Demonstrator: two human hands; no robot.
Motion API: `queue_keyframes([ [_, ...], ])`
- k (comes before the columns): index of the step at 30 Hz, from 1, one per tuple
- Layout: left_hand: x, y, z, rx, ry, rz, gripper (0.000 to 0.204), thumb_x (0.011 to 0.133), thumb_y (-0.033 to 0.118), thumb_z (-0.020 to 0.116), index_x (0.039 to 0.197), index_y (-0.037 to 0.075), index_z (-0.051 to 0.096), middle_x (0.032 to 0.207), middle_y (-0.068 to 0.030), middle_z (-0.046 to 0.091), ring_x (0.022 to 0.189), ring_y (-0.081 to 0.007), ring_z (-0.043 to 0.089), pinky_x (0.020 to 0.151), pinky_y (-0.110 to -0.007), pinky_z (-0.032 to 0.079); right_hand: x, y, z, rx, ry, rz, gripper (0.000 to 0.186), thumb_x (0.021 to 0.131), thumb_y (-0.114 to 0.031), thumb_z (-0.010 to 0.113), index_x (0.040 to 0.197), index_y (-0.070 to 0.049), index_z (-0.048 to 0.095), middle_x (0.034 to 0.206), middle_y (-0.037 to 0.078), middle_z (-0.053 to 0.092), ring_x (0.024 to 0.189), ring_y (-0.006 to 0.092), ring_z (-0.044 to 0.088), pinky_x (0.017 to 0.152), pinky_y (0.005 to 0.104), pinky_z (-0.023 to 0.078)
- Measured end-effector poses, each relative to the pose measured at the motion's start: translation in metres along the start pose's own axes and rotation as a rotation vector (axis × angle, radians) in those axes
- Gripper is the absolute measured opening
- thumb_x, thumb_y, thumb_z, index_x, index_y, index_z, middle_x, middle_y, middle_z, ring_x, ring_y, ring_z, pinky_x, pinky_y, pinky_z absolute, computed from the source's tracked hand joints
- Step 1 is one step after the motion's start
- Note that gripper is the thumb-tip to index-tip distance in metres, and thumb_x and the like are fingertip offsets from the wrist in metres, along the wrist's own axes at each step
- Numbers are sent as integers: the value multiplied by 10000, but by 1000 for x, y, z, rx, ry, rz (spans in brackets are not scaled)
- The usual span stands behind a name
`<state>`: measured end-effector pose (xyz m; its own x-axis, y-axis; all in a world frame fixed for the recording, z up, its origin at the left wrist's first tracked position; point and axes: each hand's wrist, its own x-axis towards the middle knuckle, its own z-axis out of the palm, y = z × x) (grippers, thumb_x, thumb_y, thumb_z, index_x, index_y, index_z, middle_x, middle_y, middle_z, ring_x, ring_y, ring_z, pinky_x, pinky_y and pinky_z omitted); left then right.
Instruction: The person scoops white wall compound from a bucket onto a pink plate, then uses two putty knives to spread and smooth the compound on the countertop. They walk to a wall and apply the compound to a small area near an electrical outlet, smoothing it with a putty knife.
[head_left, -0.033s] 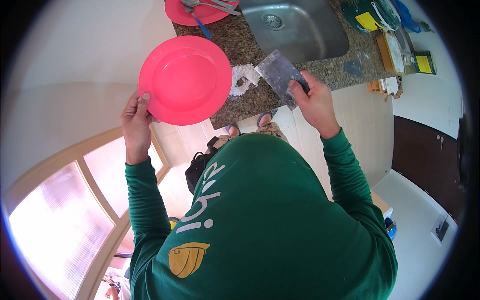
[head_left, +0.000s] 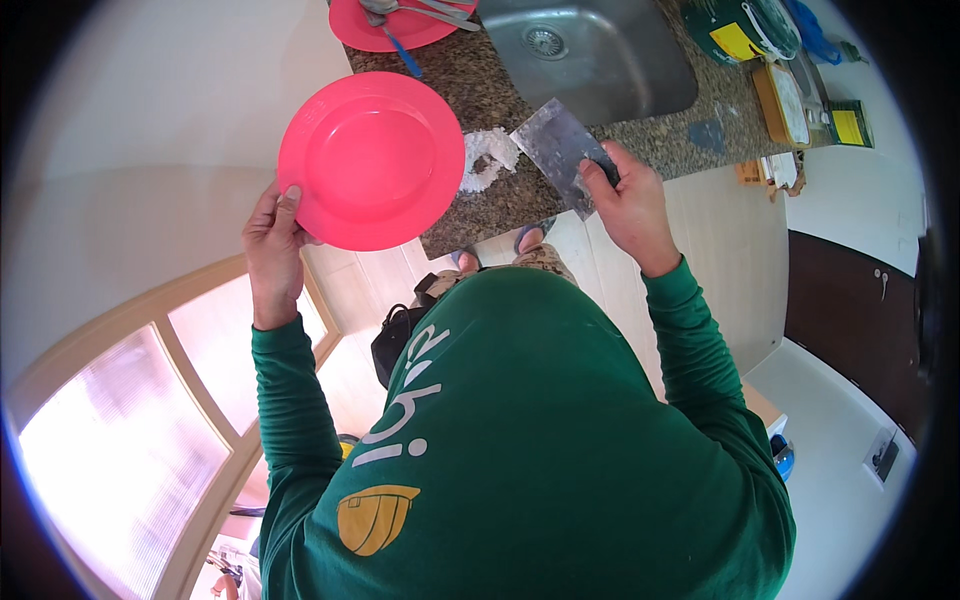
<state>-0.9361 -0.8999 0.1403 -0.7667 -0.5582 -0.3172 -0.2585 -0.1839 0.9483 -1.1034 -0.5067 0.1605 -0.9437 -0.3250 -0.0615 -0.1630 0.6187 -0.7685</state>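
Note:
My left hand [head_left: 272,235] grips the rim of a pinkish-red plate [head_left: 370,160], thumb on top, fingers hidden beneath. The plate is held up over the left part of the counter, and no food or powder shows on it. My right hand [head_left: 632,205] holds a flat grey metal scraper blade [head_left: 555,150], thumb on its face. The blade's far left corner reaches a patch of white powdery material [head_left: 500,145] on the speckled stone counter [head_left: 500,213]. A brown gap of stone shows inside that patch, which lies between plate and scraper.
Beyond the plate, another red plate [head_left: 352,28] carries several pieces of cutlery, one blue-handled. A steel sink [head_left: 650,85] is set into the counter. At the right stand a dark green bucket [head_left: 712,40] and a shallow box [head_left: 778,105]. A wall [head_left: 180,90] rises at left.

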Motion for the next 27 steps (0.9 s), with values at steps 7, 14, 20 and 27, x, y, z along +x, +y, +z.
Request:
queue_keyframes([
  [7, 4, 0, 2, 22, -50, -20, 311, 1137, 226, 617, 1376, 44, 699, 1069, -48, 792, 794, -94, 729, 659, -250, 573, -4, 8, 6, 37, -66, -97, 143, 1005, -135, 691, 1071, -8, 696, 839, 192, 693, 686, 334, 673, 635, 417, 516],
  [14, 4, 1, 7, 18, -9, 18, 308, 1138, 216, 615, 1357, 23, 715, 941, -29, 756, 722, -88, 679, 653, -265, 575, -9, 12, 10, -64, -28, -246, 181, 996, -134, 705, 1147, -37, 732, 956, 172, 725, 794, 385, 716, 700, 456, 555],
  [20, 2, 3, 11, 18, 7, 14, 308, 1140, 219, 613, 1356, 25, 715, 941, -26, 757, 718, -87, 673, 654, -261, 564, -13, 15, 13, -111, -45, -277, 195, 994, -147, 709, 1160, -52, 745, 1001, 159, 733, 805, 373, 729, 703, 465, 570],
  [27, 3, -1, 10, 25, 10, 17, 306, 1140, 218, 613, 1355, 28, 718, 936, -26, 760, 718, -88, 679, 656, -262, 566, -11, 21, 9, 17, -81, -210, 183, 1007, -141, 719, 1165, -52, 743, 941, 115, 725, 790, 251, 727, 689, 388, 574],
])
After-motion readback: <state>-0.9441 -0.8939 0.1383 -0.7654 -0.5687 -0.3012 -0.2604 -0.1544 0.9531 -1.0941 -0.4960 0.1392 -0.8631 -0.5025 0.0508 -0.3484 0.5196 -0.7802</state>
